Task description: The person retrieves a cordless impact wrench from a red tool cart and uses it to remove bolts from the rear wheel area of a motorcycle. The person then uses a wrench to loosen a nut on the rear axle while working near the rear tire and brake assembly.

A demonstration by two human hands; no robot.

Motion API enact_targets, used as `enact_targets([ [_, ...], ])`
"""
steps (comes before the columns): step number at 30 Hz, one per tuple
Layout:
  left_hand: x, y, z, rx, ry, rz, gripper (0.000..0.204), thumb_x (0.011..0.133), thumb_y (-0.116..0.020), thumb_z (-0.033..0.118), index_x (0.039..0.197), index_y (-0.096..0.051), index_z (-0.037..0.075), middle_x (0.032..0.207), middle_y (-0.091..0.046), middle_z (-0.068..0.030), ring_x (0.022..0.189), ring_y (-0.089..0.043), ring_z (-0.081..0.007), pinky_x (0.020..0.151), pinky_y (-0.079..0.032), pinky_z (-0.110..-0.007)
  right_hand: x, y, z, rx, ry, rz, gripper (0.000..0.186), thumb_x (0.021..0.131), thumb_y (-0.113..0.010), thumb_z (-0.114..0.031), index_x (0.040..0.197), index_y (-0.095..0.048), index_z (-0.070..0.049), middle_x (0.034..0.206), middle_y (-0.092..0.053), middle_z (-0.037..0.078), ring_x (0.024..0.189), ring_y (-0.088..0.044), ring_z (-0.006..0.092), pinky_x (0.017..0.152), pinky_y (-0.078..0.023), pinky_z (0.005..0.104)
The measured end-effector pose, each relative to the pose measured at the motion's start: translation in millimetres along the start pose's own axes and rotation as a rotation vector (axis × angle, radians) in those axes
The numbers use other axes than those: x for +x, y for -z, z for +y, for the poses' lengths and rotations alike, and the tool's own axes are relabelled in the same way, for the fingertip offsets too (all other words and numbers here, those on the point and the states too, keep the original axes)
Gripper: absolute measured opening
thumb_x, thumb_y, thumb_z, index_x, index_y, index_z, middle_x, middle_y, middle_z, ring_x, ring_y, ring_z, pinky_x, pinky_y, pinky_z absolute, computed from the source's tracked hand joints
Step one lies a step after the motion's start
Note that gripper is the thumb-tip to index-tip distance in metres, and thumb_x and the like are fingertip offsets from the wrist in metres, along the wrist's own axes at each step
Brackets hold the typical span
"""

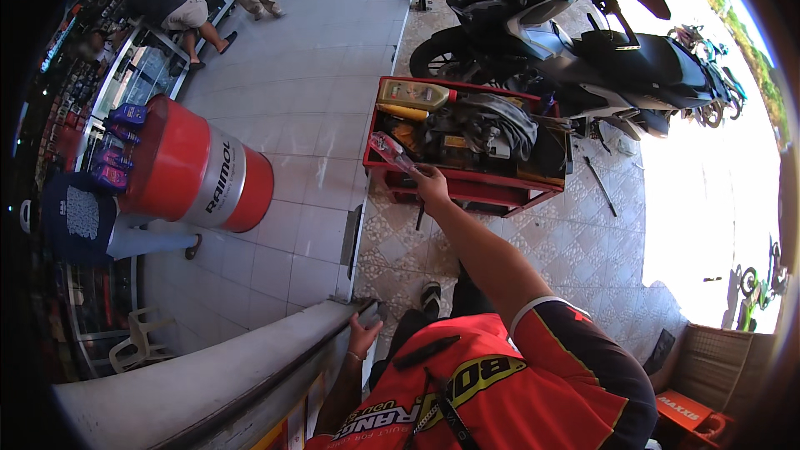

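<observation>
My right hand (432,187) reaches forward with its fingers closed on a small clear plastic package with a red label (387,150). The package is over the near left corner of a red tool cart (487,194). On the cart's top lie a gold oil bottle (414,94), a yellow object (402,112) and a crumpled dark grey cloth (504,122). Lower down, beside the end of a low wall, my left hand (362,337) is closed around a small dark grey object (375,315) whose kind I cannot make out.
A motorcycle (558,50) stands beyond the cart, and a dark rod (600,186) lies on the tiles. To the left is a red and white drum (200,171) with several purple bottles beside it. A person (79,217) stands behind it; the low wall (225,346) runs along my left.
</observation>
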State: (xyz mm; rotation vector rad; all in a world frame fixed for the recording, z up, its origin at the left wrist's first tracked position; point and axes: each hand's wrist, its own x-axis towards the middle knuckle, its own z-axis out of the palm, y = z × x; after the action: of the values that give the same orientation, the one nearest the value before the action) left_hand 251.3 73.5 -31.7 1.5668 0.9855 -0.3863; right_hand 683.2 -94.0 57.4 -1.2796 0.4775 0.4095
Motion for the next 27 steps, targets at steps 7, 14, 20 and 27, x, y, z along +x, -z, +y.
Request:
enact_targets([
  [7, -18, -24, 5, -0.098, 0.221, 0.104, 0.103, 0.084, -0.084, 0.02, 0.153, -0.01, -0.001, 0.078, -0.06, -0.0042, 0.06, -0.055, -0.013, 0.051, -0.045, -0.03, 79, -5, 10, -0.564, -0.08, 0.008, 0.057, 0.084, -0.08, -0.035, 0.13, -0.063, -0.006, 0.121, -0.071, 0.017, 0.11, -0.069, 0.0335, 0.092, -0.055, 0.0423],
  [14, 0, -80, 88, -0.194, 0.258, 0.182, 0.101, 0.087, -0.082, 0.021, 0.155, -0.01, 0.004, 0.082, -0.06, -0.0068, 0.063, -0.055, -0.0135, 0.054, -0.047, -0.031, 56, 43, 1, -0.8, -0.019, -0.142, 0.047, 0.086, -0.07, -0.028, 0.129, -0.062, -0.009, 0.117, -0.07, 0.021, 0.115, -0.065, 0.0379, 0.098, -0.051, 0.0466],
  [20, 36, -135, 229, -0.244, -0.098, 0.035, 0.065, 0.102, -0.065, 0.029, 0.151, -0.031, 0.003, 0.088, -0.061, -0.0036, 0.078, -0.059, -0.0127, 0.068, -0.051, -0.03, 16, 50, -40, -0.502, -0.257, -0.498, 0.034, 0.089, -0.063, -0.017, 0.12, -0.068, -0.006, 0.107, -0.073, 0.015, 0.099, -0.071, 0.0268, 0.087, -0.054, 0.0377],
  [27, 59, -159, 351, -0.048, -0.449, -0.161, 0.028, 0.105, -0.059, 0.03, 0.102, -0.057, 0.002, 0.08, -0.059, -0.0027, 0.073, -0.056, -0.0094, 0.065, -0.046, -0.028, -3, 31, -82, -0.332, -0.166, -0.579, 0.034, 0.092, -0.064, -0.02, 0.123, -0.068, -0.006, 0.104, -0.074, 0.012, 0.096, -0.071, 0.0221, 0.086, -0.053, 0.036],
])
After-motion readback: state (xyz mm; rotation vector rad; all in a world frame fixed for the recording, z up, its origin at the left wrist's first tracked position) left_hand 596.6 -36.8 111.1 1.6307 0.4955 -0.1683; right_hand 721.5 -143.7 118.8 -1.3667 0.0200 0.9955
